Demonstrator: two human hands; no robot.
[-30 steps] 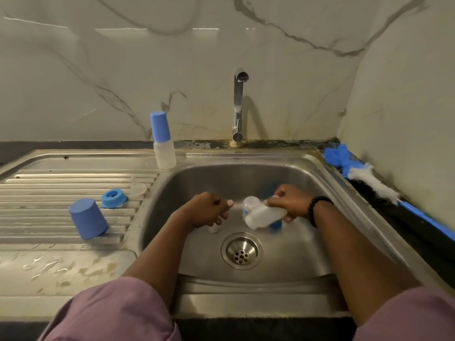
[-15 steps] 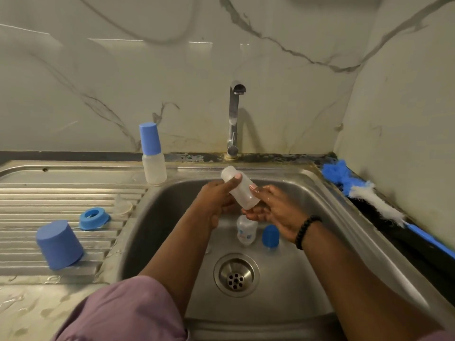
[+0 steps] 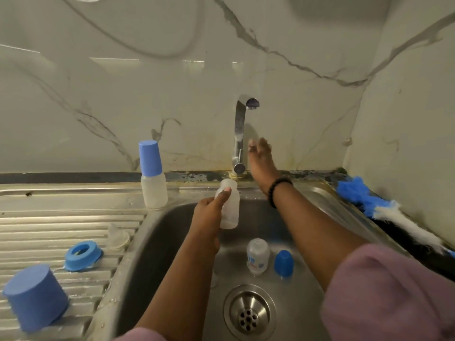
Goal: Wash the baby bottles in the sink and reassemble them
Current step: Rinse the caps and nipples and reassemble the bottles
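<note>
Near left on the drainboard (image 3: 37, 217): cap (image 3: 35, 297) and ring (image 3: 83, 255), not yet fitted. In the sink (image 3: 152, 242): a bottle (image 3: 258, 255) and small cap (image 3: 283, 263) unassembled. Mid: an open bottle (image 3: 230, 207) is clasped by the left hand (image 3: 209, 215). Far: one capped bottle (image 3: 152, 175) looks finished; the right hand (image 3: 261, 156), fingers spread, is beside the tap (image 3: 240, 134); no water is seen, so rinsing is judged pending.

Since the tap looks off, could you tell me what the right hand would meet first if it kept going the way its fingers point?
Probably the tap: the right hand, fingers open, reaches up beside its stem. Depth is unclear; it might pass it and meet the marble wall instead.
</note>
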